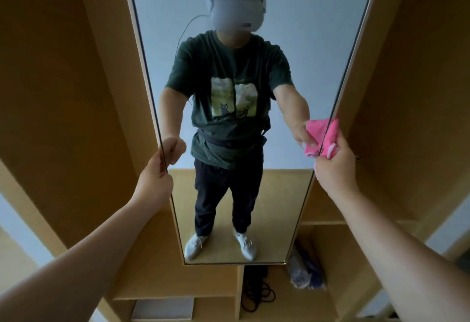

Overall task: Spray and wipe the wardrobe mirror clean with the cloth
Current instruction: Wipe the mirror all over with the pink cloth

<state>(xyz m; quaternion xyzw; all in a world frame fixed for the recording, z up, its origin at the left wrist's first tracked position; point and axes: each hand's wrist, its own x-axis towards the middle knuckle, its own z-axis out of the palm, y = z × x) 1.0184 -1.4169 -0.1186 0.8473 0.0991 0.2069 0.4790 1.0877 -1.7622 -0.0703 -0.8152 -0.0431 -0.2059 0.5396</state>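
A tall narrow mirror (318,54) with a thin frame stands straight ahead inside a wooden wardrobe. It reflects a person in a dark green T-shirt. My left hand (155,176) grips the mirror's left edge at mid height, thumb on the glass side. My right hand (335,166) holds a bunched pink cloth (332,136) against the mirror's right edge, and the cloth's reflection shows just inside the glass. No spray bottle is in view.
Wooden wardrobe panels (63,93) flank the mirror on both sides. Below it are open shelves holding a coiled dark cord (256,293), a bagged blue item (305,271) and a white box (162,309).
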